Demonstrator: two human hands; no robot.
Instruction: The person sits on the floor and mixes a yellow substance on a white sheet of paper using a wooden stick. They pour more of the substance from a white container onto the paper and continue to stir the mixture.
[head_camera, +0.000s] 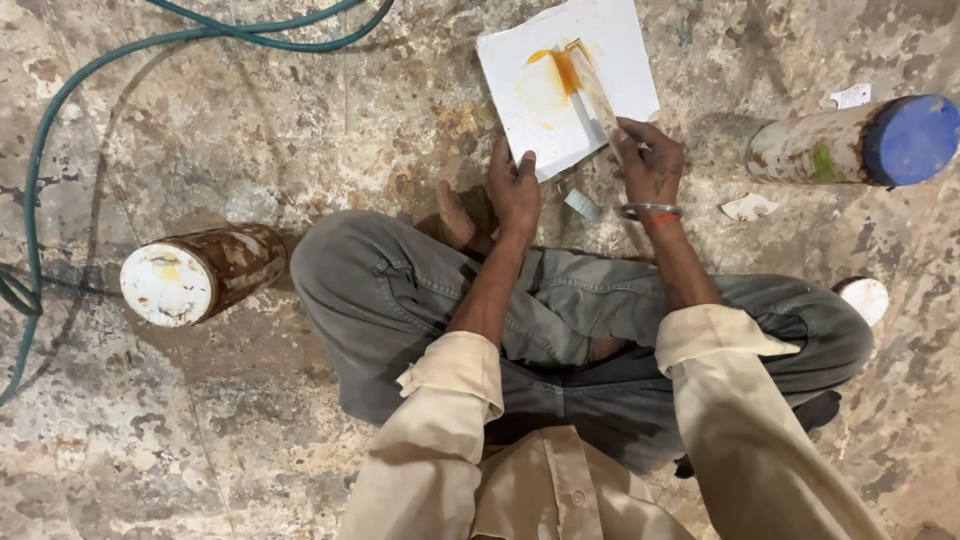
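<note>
I sit cross-legged on a stained floor. A white square tile (530, 110) lies in front of my knees, smeared with orange-yellow paste (560, 68). My right hand (648, 160) grips a flat scraper blade (592, 85) whose tip rests in the paste. A bangle and a red thread circle that wrist. My left hand (514, 188) presses its fingers on the tile's near edge and holds nothing.
A rusty can with a white lid (200, 275) lies on its side at my left. Another can with a blue lid (865, 142) lies at the right. A green hose (60, 120) curves along the left and top. Paper scraps (748, 207) lie near the tile.
</note>
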